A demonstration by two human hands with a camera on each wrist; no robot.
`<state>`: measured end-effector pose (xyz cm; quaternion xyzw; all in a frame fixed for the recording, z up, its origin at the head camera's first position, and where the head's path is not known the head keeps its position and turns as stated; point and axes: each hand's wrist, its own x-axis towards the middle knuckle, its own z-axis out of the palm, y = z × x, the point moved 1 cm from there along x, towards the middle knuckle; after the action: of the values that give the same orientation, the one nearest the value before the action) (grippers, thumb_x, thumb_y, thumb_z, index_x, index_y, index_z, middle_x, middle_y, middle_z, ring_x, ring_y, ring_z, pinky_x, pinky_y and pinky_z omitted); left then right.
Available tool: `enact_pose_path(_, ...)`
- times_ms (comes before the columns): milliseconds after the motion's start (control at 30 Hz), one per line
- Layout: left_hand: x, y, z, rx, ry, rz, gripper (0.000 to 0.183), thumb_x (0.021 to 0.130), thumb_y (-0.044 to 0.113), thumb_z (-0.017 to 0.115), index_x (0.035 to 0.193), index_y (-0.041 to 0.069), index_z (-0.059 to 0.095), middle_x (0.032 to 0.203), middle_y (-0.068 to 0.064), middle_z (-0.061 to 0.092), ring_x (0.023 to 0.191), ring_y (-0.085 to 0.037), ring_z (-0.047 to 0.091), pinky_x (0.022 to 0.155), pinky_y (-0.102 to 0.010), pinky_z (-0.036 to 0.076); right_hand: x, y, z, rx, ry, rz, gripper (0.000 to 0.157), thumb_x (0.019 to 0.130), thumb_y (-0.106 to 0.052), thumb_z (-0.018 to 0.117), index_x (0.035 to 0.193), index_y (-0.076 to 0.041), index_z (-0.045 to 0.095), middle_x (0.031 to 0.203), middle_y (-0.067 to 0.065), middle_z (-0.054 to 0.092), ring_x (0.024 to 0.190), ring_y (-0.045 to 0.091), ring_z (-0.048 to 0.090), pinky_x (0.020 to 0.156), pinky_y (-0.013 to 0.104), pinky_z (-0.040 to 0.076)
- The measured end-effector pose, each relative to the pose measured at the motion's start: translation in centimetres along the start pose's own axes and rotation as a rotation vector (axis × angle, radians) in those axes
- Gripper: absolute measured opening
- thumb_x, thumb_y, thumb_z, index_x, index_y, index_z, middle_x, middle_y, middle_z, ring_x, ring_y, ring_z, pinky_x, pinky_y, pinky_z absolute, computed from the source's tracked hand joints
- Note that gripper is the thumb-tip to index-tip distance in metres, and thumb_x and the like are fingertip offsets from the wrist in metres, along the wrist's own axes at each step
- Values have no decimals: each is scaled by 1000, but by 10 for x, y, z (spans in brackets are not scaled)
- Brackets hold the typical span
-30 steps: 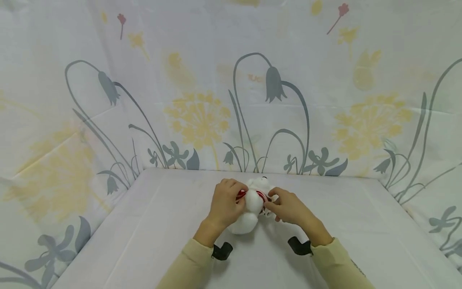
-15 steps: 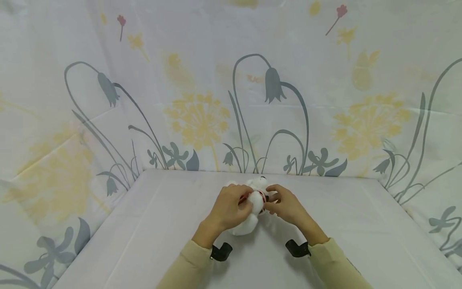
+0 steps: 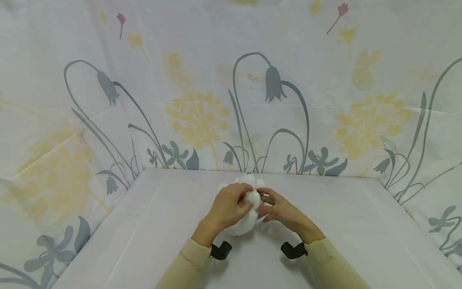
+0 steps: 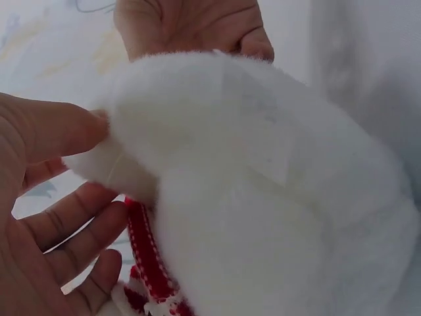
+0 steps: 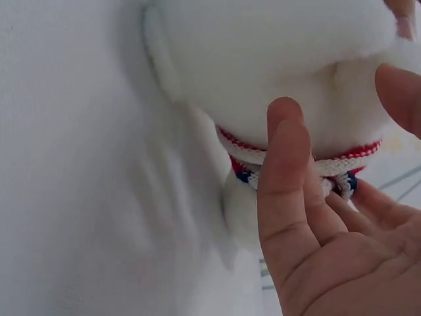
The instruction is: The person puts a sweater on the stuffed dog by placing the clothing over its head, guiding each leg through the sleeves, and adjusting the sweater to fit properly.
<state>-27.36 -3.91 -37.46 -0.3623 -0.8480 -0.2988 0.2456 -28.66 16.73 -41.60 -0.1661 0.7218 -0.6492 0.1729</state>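
A white fluffy plush toy [image 3: 239,228] is between my two hands over the white table. In the left wrist view its furry body [image 4: 263,178] fills most of the picture. Around it runs a knitted scarf [image 5: 348,160] in red, white and navy; the head view hides it. My left hand [image 3: 227,204] holds a rounded part of the toy between thumb and fingers. At the toy's right side, my right hand [image 3: 283,208] touches it with loosely extended fingers near the scarf, and its thumb [image 5: 402,99] stands apart from the other fingers.
The white table surface [image 3: 151,233] ends at a flower-printed cloth backdrop [image 3: 202,72] behind the toy. Black wrist-worn pieces, left [image 3: 221,251] and right [image 3: 294,251], stick inward below the hands.
The toy has turned and shifted slightly left, and the red scarf has gone out of sight in the head view. My right hand has moved left along with it, its fingers more spread.
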Motion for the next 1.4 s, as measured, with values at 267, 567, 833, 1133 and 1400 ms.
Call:
enact_pose_path(267, -2, 1, -2, -52, -60, -77, 29, 77, 13, 78, 103, 13, 65, 78, 0, 54, 72, -13, 50, 65, -24, 42, -2, -9, 6, 84, 33, -73, 67, 85, -6, 67, 142, -5, 32, 106, 11, 54, 77, 19, 56, 69, 29, 48)
enact_pose_path(567, -1, 6, -2, -187, -95, -92, 24, 78, 5, 77, 100, 11, 69, 86, 2, 63, 77, -10, 57, 71, -23, 49, -6, -23, 10, 104, 110, -185, 68, 83, -6, 71, 140, 1, 34, 100, 7, 61, 75, 13, 55, 69, 26, 46)
enact_pose_path(833, 1, 11, 5, -269, -1, -30, 21, 80, -4, 72, 96, 4, 60, 83, -4, 63, 73, -10, 59, 65, -18, 49, -13, -34, 9, -142, 113, -375, 51, 83, 7, 64, 130, 3, 44, 97, 17, 57, 71, 14, 51, 65, 23, 47)
enact_pose_path(1133, -1, 8, 8, -175, 15, 30, 49, 78, -2, 74, 122, 7, 53, 115, -6, 56, 93, -16, 58, 79, -26, 50, -14, -43, 25, -363, 181, -516, 51, 77, 22, 51, 124, 4, 43, 83, 17, 55, 66, 16, 44, 59, 26, 37)
enact_pose_path(1400, -1, 7, 8, -172, -68, 10, 62, 78, -2, 71, 135, 8, 49, 121, -3, 59, 94, -12, 57, 80, -26, 49, -25, -59, 37, -398, 196, -584, 48, 77, 25, 50, 121, 10, 36, 83, 17, 57, 67, 20, 45, 62, 27, 37)
